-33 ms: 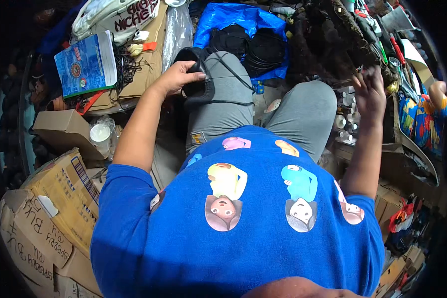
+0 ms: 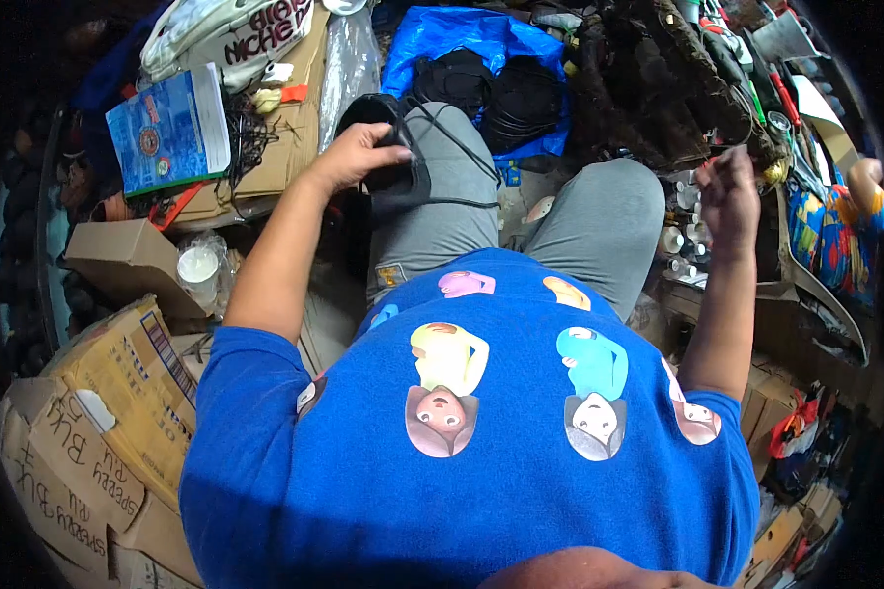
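Observation:
On my left knee lies a black shoe (image 2: 395,180), seen partly from its edge. My left hand (image 2: 357,160) grips it, thumb across the near side and fingers behind. A thin black cord (image 2: 452,203) loops over the grey trouser leg beside the shoe. Out to the right, beyond my right knee, my right hand (image 2: 730,201) is raised with its fingers curled together. Whatever lies between those fingertips is too fine or too dark to make out.
A blue plastic bag (image 2: 413,59) with black items lies ahead. Left are a blue book (image 2: 167,133), a cardboard box (image 2: 133,260) and a white cup (image 2: 198,265). Small white bottles (image 2: 673,240) stand below my right hand; tools crowd the far right. Another person's arm (image 2: 864,185) shows there.
The shoe has tipped slightly in my left hand. My right hand's fingers have drawn closer together and shifted a little. A fine thread seen earlier near my left thumb no longer shows clearly.

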{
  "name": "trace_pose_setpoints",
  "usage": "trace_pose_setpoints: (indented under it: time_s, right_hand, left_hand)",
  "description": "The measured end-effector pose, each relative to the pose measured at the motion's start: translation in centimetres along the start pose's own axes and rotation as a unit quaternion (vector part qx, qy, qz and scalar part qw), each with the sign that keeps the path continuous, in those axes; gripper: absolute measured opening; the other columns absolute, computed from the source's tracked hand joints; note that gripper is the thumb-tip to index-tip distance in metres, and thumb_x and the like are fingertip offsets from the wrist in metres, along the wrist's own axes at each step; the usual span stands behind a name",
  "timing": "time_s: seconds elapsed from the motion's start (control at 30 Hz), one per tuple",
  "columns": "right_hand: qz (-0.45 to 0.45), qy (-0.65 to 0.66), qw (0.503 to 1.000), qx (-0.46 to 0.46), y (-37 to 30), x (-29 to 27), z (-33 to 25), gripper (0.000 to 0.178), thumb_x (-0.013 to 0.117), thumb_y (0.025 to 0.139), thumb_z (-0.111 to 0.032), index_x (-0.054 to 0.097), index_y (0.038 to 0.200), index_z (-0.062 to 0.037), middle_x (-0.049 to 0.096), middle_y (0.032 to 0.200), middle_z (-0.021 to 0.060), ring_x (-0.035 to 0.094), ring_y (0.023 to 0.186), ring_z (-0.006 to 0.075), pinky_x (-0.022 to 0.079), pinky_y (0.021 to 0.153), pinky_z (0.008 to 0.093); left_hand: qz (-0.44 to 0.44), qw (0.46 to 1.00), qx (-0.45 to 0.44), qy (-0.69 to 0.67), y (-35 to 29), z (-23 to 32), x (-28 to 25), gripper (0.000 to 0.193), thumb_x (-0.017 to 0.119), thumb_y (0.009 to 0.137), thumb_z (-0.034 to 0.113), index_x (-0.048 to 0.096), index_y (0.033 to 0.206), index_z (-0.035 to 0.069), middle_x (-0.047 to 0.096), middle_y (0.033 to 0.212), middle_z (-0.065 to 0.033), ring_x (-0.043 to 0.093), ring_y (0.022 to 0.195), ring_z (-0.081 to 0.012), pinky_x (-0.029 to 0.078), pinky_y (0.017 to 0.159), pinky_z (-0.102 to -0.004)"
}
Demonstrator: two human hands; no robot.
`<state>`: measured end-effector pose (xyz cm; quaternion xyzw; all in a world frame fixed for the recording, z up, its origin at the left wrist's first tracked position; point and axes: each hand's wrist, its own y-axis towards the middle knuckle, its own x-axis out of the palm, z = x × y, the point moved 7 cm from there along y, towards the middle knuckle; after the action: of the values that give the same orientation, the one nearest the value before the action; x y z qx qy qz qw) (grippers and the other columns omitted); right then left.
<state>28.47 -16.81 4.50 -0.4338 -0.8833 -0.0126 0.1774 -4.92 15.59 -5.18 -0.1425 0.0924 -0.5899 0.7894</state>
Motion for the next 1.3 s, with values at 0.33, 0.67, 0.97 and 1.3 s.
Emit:
trace_pose_setpoints:
  time_s: [0.33,0.67,0.97,1.3]
  right_hand:
    - [-0.167,-0.508,0.832,-0.148,-1.6,12.1,2.8,0.027,0.066,0.082,-0.015,0.066,0.108,-0.0106,0.063,0.099,0.009,0.062,0.091,0.019,0.049,0.08,0.0297]
    - [-0.177,-0.537,0.738,-0.368,0.7,24.8,8.7,0.015,0.064,0.075,-0.018,0.067,0.087,-0.0103,0.062,0.09,0.0094,0.06,0.087,0.0292,0.047,0.075,0.0381]
    - [-0.285,0.012,0.957,0.042,-2.2,24.0,12.1,0.035,0.045,0.096,-0.031,0.055,0.079,-0.0018,0.051,0.066,0.0059,0.051,0.062,0.021,0.046,0.068,0.0362]
    - [-0.603,-0.35,0.688,-0.202,-12.9,23.9,5.1,0.021,0.061,0.084,-0.013,0.067,0.102,-0.0061,0.066,0.093,0.0148,0.063,0.078,0.0285,0.051,0.074,0.0327]
  left_hand:
    - [-0.084,0.993,-0.043,0.069,-1.2,4.0,2.3,0.022,0.061,0.087,0.012,0.061,0.103,-0.002,0.063,0.093,0.0002,0.055,0.086,-0.0058,0.044,0.081,-0.024]
    - [0.003,1.0,0.008,0.03,-0.2,6.2,2.3,0.012,0.06,0.08,0.012,0.063,0.086,0.003,0.061,0.077,0.0025,0.053,0.071,-0.005,0.042,0.068,-0.0206]
    - [0.339,0.898,0.072,0.271,4.1,2.8,-2.4,0.041,0.063,0.082,0.04,0.062,0.07,0.001,0.055,0.054,-0.0044,0.048,0.052,-0.014,0.038,0.053,-0.0324]
    - [0.325,0.897,0.28,0.104,3.3,8.0,-3.0,0.042,0.066,0.086,0.02,0.04,0.058,0.003,0.03,0.057,0.0045,0.027,0.056,-0.0055,0.025,0.047,-0.0266]
